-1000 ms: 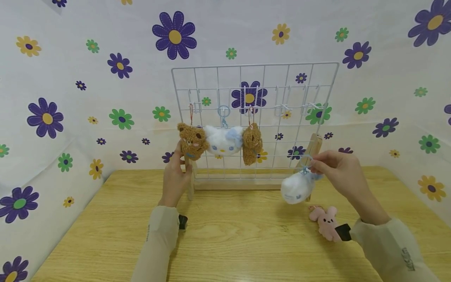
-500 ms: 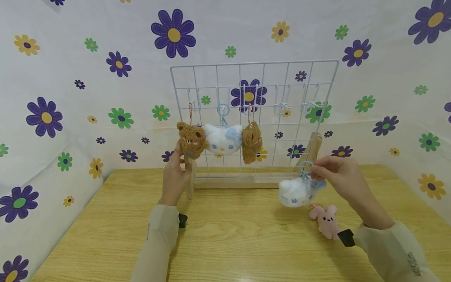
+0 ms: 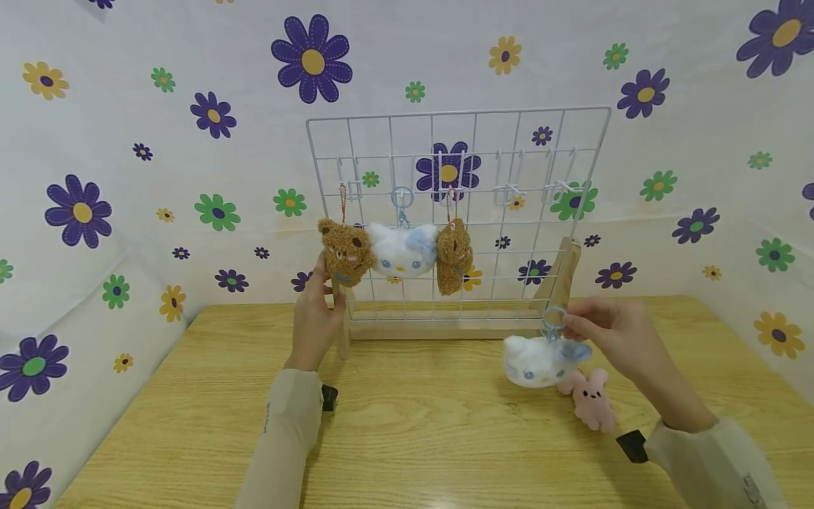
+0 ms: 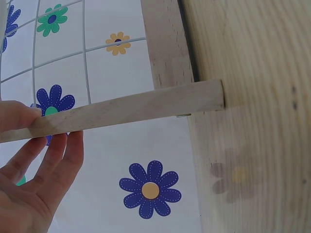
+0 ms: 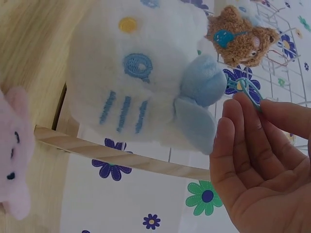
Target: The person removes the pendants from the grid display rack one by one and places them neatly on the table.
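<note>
My right hand (image 3: 610, 336) pinches the blue ring (image 5: 252, 94) of a white cat plush keychain (image 3: 537, 362). The plush hangs below the fingers, its blue bow (image 5: 201, 80) toward the hand. At the left, my left hand (image 3: 316, 318) grips the wooden side post (image 4: 116, 109) of a white wire grid rack (image 3: 477, 109), thumb on one side and fingers on the other. Hanging from the rack are a brown bear plush (image 3: 346, 253), another white cat plush (image 3: 402, 251) and a second brown plush (image 3: 454, 256).
A pink plush (image 3: 593, 401) lies on the wooden table (image 3: 407, 438), partly behind the held plush in the head view. White hooks (image 3: 509, 189) hang on the rack's right half. A flower-print cloth (image 3: 229, 71) stands behind everything.
The right hand has lowered the white cat plush slightly, and its face has turned more toward the head camera. The left hand has kept its grip on the post.
</note>
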